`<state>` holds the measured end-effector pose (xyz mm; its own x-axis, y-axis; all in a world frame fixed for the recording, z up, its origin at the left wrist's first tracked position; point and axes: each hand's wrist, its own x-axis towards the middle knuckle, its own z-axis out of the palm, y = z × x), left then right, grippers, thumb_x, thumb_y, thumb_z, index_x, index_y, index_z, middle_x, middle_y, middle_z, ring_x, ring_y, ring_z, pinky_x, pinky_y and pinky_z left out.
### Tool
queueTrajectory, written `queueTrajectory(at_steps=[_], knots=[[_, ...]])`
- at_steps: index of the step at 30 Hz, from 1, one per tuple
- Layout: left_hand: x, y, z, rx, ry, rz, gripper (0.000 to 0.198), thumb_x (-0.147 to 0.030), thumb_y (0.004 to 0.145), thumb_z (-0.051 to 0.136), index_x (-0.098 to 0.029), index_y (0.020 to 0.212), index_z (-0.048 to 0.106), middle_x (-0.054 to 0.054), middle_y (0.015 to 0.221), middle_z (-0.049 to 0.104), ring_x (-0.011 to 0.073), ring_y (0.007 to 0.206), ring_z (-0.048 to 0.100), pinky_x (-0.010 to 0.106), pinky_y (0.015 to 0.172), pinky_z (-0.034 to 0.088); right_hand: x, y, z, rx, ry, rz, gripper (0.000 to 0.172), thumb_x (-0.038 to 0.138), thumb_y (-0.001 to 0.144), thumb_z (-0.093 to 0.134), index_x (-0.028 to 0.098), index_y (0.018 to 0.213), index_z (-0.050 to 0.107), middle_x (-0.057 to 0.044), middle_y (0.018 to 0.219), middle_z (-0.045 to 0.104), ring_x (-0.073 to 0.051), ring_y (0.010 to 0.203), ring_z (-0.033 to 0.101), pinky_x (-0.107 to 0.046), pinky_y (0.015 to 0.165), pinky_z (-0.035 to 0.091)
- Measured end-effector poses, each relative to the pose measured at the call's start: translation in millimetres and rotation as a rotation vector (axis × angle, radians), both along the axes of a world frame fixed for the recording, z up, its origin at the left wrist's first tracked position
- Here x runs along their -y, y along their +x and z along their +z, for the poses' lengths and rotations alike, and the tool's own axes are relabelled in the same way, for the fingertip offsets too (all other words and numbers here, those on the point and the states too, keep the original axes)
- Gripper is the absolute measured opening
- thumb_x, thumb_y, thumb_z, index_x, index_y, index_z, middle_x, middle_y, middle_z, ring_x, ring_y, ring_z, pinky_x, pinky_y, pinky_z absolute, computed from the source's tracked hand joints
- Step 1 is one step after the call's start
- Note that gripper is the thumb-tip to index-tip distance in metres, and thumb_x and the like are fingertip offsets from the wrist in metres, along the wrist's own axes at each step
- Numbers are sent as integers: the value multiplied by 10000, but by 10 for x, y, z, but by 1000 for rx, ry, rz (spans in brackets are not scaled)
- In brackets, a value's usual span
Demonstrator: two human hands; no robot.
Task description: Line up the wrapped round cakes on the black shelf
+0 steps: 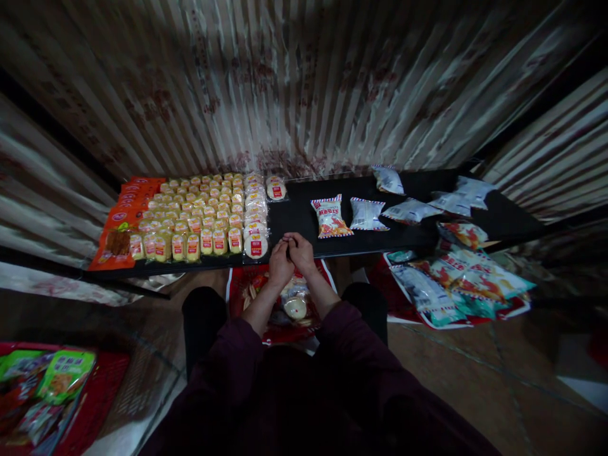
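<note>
My left hand (281, 265) and my right hand (301, 251) meet at the front edge of a black shelf (289, 218). Their fingers are curled inward and close together; whatever lies between them, if anything, is hidden. Just left of my hands, a column of round white cakes in clear wrappers (256, 246) runs towards the back. One more wrapped round cake (276, 188) lies at the back, right of that column. Below my wrists, a red box (234, 288) between my knees holds more packaged snacks, among them a pale round cake (295, 308).
Rows of small yellow wrapped cakes (194, 247) and orange snack bags (113, 237) fill the shelf's left side. A puffed chip bag (331, 216) and several silver-backed bags (367, 214) lie right. More bags (456, 278) overfill a box at right. A red basket (107, 380) stands lower left.
</note>
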<state>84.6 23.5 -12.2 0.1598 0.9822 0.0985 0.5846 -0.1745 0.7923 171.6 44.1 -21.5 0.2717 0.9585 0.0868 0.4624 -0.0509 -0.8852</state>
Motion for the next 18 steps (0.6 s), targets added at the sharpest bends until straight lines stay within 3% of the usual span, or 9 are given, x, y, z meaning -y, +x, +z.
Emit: queueTrajectory(at_steps=[8,13,18], knots=[[302,-125,-150,25,63,-60,484,-48,794,412,-96,1264,519,145,1357,511,187,1332,390,373,1138,311,344,-86,-22,142,93,45,305,171,850,392,186,998,658,-75,1028,696,-186,963,612,-336,918,468],[518,-246,-261,-92,78,-183,523,-80,821,401,-113,1341,442,127,1478,371,183,1436,175,404,1174,245,605,-116,-131,194,175,94,398,103,795,378,170,1081,648,-103,1115,665,-206,1063,563,-385,981,436],[639,-385,-340,-194,97,-286,481,-65,834,368,-114,1299,483,128,1476,369,164,1439,155,373,1160,279,827,-169,-246,227,245,165,465,53,759,385,202,1123,633,-80,1253,601,-199,1239,453,-439,1071,361]])
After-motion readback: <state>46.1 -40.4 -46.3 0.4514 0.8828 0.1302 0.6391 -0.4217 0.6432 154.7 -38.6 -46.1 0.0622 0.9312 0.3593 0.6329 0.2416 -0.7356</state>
